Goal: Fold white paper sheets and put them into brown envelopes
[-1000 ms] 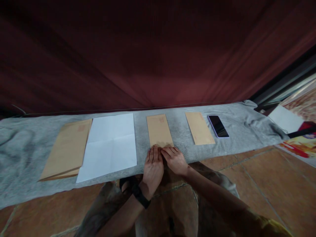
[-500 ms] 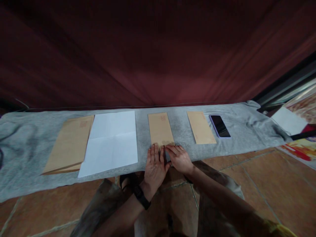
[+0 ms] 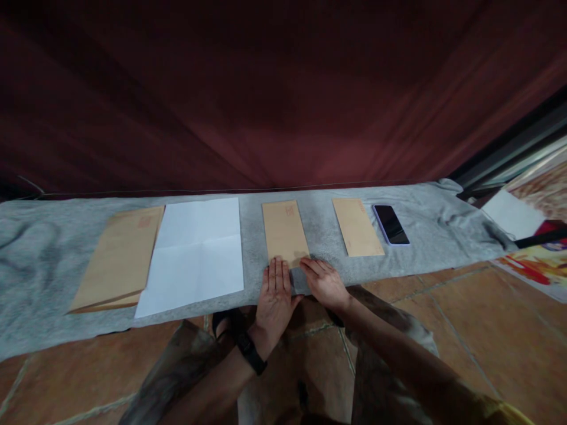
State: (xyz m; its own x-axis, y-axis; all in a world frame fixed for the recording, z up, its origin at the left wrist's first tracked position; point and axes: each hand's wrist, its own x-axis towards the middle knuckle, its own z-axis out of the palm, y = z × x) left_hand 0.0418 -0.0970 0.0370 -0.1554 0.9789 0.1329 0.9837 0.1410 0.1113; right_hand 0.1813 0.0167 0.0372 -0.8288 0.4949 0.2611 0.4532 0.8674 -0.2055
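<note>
A brown paper envelope (image 3: 286,227) with faint red print at its top lies flat on the grey cloth (image 3: 314,215) in front of me. My left hand (image 3: 275,298) rests palm down at its near end, fingers stretched out on the lower left edge and the thumb out to the side. At the lower right corner, my right hand (image 3: 326,284) presses down with its fingers extended and close together; its thumb is hidden. Between the hands, the envelope's near edge shows, with cloth below it.
To the left lie a creased white paper sheet (image 3: 195,257) and larger brown envelopes (image 3: 117,254). On the right are another small brown envelope (image 3: 358,227) and a phone (image 3: 391,225) in a purple case. A dark red curtain (image 3: 283,118) hangs behind; tiled floor (image 3: 460,313) shows below.
My right hand's fingers have slid slightly right along the envelope's near edge, widening the gap between my hands. My left hand stays nearly in place. The whole view has shifted slightly.
</note>
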